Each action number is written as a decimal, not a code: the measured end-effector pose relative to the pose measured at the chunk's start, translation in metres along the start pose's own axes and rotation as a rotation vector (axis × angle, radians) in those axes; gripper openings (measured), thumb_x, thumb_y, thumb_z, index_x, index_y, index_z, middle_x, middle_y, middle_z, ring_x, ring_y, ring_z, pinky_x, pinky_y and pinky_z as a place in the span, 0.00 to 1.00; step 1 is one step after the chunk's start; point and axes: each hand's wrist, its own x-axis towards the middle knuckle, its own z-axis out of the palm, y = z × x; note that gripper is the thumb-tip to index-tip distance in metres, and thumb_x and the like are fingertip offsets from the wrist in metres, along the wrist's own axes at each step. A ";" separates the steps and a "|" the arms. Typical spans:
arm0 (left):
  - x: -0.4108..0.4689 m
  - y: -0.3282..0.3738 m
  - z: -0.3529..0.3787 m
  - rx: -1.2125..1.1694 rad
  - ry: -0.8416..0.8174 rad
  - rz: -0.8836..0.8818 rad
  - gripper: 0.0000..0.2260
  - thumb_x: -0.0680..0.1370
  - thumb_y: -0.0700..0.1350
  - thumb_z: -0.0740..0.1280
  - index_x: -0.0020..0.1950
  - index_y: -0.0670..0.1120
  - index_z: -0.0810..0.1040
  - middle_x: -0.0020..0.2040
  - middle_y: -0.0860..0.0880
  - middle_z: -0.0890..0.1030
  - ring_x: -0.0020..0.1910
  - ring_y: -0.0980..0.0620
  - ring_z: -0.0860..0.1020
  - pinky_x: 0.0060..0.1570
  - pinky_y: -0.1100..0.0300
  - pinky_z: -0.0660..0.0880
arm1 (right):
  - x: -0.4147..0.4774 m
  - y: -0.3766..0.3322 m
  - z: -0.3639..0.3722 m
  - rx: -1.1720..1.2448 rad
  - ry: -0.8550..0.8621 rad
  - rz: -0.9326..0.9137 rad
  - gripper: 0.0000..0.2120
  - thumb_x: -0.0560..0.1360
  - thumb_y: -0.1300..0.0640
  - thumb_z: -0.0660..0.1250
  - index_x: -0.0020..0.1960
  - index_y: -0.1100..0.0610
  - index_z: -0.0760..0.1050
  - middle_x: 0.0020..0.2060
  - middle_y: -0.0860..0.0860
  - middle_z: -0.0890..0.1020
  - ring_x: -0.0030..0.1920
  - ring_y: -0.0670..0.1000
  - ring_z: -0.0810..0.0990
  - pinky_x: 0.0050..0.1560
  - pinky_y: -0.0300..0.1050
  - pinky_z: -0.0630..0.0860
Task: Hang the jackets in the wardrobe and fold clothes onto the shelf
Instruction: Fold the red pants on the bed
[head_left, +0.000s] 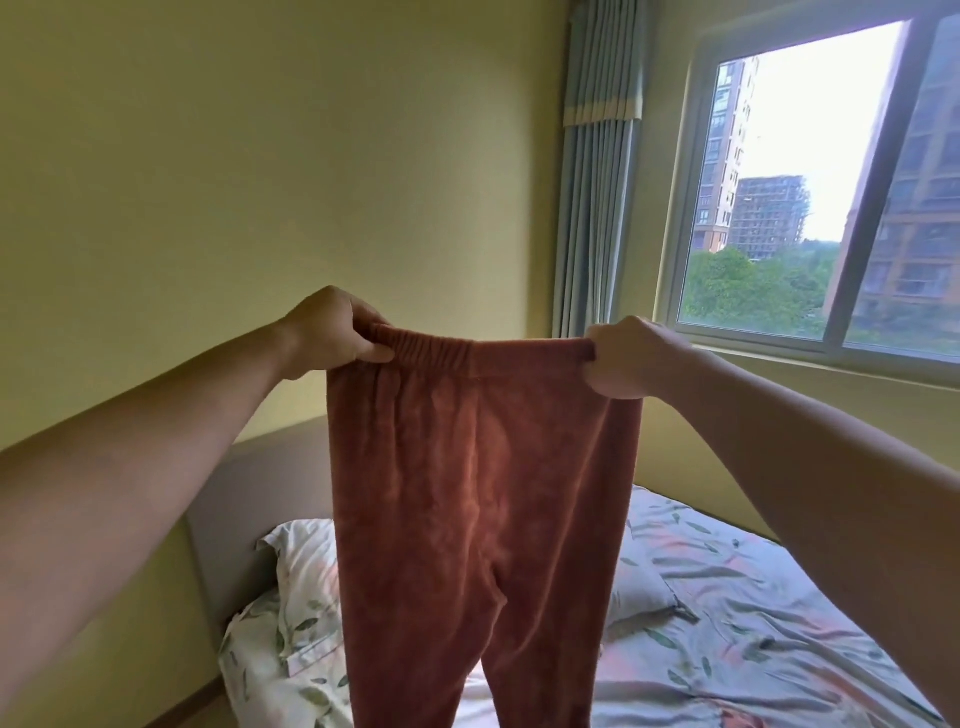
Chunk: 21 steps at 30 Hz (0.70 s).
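Rust-brown fleece trousers (467, 509) hang above the floral-sheeted bed (753, 623), waistband pinched at nine o'clock by the left hand (332, 332) and three o'clock by the right hand (631, 358); keep it taut, match legs before folding.

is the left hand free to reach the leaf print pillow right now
Probably not yet: the left hand grips the waistband of the rust-brown trousers, as does the right hand. The leaf-print pillow lies below with nothing between; it would need to let go first.
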 end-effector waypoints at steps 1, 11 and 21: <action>0.001 0.001 0.002 0.018 0.035 0.010 0.12 0.70 0.38 0.80 0.50 0.50 0.86 0.45 0.51 0.85 0.45 0.52 0.82 0.45 0.60 0.77 | 0.000 0.000 0.001 0.031 -0.020 0.005 0.15 0.78 0.41 0.58 0.52 0.51 0.74 0.43 0.52 0.78 0.42 0.53 0.76 0.36 0.43 0.71; 0.015 0.014 0.022 0.002 0.100 -0.066 0.15 0.72 0.47 0.79 0.48 0.41 0.77 0.43 0.47 0.78 0.41 0.50 0.76 0.40 0.58 0.73 | 0.003 0.003 0.002 -0.095 -0.005 -0.095 0.20 0.81 0.37 0.59 0.58 0.50 0.79 0.58 0.53 0.70 0.61 0.55 0.69 0.62 0.53 0.71; 0.020 0.022 0.043 -0.112 0.073 0.055 0.12 0.72 0.36 0.78 0.51 0.46 0.80 0.48 0.46 0.83 0.47 0.48 0.81 0.48 0.56 0.80 | -0.017 -0.017 -0.003 0.225 -0.269 -0.224 0.25 0.74 0.69 0.58 0.64 0.47 0.58 0.42 0.56 0.77 0.38 0.56 0.76 0.32 0.49 0.72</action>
